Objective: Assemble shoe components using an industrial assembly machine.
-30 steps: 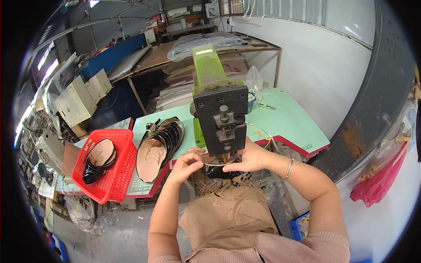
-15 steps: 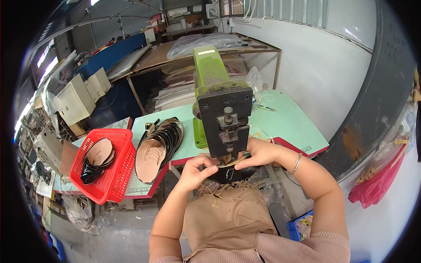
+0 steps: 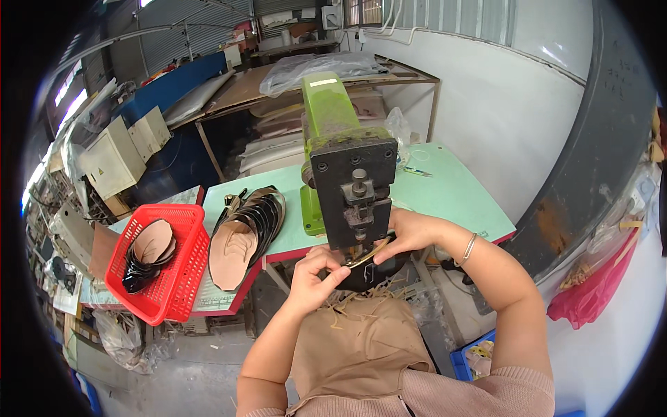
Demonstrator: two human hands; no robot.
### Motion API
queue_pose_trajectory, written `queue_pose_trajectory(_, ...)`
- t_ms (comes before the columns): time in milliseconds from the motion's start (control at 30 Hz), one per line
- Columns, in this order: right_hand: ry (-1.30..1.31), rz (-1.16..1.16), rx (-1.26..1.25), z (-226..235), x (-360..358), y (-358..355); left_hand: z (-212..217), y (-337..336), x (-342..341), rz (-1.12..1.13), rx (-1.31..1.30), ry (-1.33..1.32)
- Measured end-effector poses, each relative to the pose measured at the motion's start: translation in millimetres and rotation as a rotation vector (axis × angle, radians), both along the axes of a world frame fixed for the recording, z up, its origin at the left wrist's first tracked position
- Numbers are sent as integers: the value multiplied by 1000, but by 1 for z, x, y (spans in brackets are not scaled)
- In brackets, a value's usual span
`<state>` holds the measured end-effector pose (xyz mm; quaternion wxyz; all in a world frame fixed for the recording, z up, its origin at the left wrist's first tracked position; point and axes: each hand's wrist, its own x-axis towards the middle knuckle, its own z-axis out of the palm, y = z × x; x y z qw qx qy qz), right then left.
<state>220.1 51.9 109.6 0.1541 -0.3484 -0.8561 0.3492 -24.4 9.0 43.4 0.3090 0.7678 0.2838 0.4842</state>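
Note:
A green machine with a dark grey head stands on the pale green table. Under that head I hold a black shoe sole piece with a gold edge. My left hand grips its near left end. My right hand, with a bangle on the wrist, holds the right end against the machine's base. Thin straw-like trimmings lie on the tan apron over my lap.
A stack of tan and black soles lies on the table left of the machine. A red basket further left holds more sole pieces. Cabinets, benches and shelves fill the background; a pink bag hangs at right.
Both hands have lifted the sole piece up and closer under the machine head. The left hand moved right toward the machine.

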Motion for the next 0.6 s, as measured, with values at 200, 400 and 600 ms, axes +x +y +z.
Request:
queue_pose_trajectory(200,98,74,-3,2,-18,-11,-16,10,-14,-126,-291,-254)
queue_pose_trajectory(400,245,21,72,-1,-32,-21,-19,20,-20,-183,-394,-326)
queue_pose_trajectory(600,73,-8,179,2,-32,-25,-63,7,6,-53,-753,-1031)
